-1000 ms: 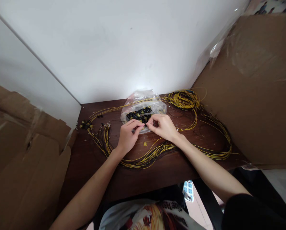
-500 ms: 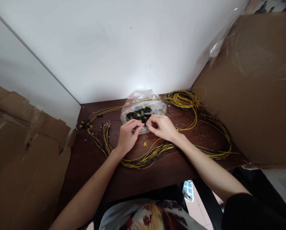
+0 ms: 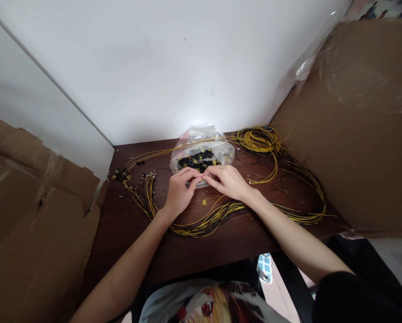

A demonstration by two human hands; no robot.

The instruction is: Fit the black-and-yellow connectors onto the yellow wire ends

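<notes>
My left hand (image 3: pixel 181 188) and my right hand (image 3: pixel 228 180) meet fingertip to fingertip over the front edge of a clear plastic bag (image 3: pixel 201 133). Each is closed in a pinch, and whatever lies between the fingers is too small or hidden to make out. Inside the bag is a heap of small black and yellow parts (image 3: pixel 196 159). One loose yellow piece (image 3: pixel 204 202) lies on the table in front of the hands. A long bundle of yellow and black wires (image 3: pixel 201 229) curves across the table below my wrists.
The dark brown table (image 3: pixel 187 258) backs onto a white wall. A coil of yellow wire (image 3: pixel 259 141) sits at the back right, and a cluster of black and yellow parts (image 3: pixel 122 175) at the left. Cardboard stands on the left (image 3: pixel 36 224) and right (image 3: pixel 356 134). A power strip (image 3: pixel 264 268) shows below.
My right hand has shifted slightly left and down, so its fingertips now touch those of my left hand. The left hand has hardly moved.
</notes>
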